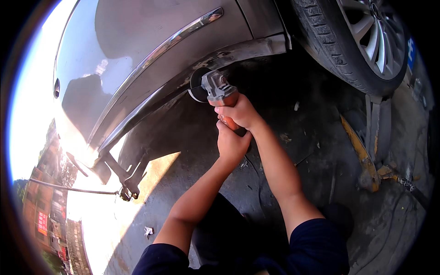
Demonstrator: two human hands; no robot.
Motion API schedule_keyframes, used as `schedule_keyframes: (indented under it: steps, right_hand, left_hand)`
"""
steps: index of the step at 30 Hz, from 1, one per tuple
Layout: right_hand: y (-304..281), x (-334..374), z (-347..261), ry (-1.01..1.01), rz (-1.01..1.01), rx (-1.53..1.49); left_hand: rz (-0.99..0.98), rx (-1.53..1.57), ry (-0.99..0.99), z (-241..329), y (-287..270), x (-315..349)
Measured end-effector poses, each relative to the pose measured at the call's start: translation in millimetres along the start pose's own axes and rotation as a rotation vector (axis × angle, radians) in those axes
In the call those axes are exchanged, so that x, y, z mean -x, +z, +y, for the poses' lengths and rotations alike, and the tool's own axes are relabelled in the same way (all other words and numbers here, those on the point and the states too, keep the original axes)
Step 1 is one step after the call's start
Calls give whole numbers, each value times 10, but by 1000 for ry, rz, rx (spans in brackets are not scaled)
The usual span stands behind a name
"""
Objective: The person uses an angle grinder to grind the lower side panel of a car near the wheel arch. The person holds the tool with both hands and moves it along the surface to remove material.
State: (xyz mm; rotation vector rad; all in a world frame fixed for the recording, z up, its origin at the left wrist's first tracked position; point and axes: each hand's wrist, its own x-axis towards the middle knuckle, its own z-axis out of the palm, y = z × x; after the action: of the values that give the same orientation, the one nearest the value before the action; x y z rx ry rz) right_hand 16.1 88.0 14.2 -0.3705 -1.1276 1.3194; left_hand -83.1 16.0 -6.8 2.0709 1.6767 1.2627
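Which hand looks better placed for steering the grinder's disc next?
Right, most likely. The right hand grasps the angle grinder just behind its head, nearer the disc; the left hand holds the rear end, farther back.

Right hand [243, 111]: bare, is gripping foremost. Left hand [232, 143]: bare, is gripping just behind. Forearms [277, 160], two: bare, are converging forward from slightly bent elbows [184, 215].
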Motion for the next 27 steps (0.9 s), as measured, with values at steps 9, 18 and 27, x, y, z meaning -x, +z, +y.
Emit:
schedule_keyframes:
  steps: [9, 18, 27]
  right_hand:
    - [250, -129, 69, -34, -40, 22]
    - [185, -103, 63, -25, 24, -11]
    - [107, -73, 31, -67, 71, 16]
  left_hand:
    - [51, -16, -5, -145, -182, -84]
    - [-8, 0, -2, -91, -153, -102]
    - [-23, -39, -3, 20, -112, -107]
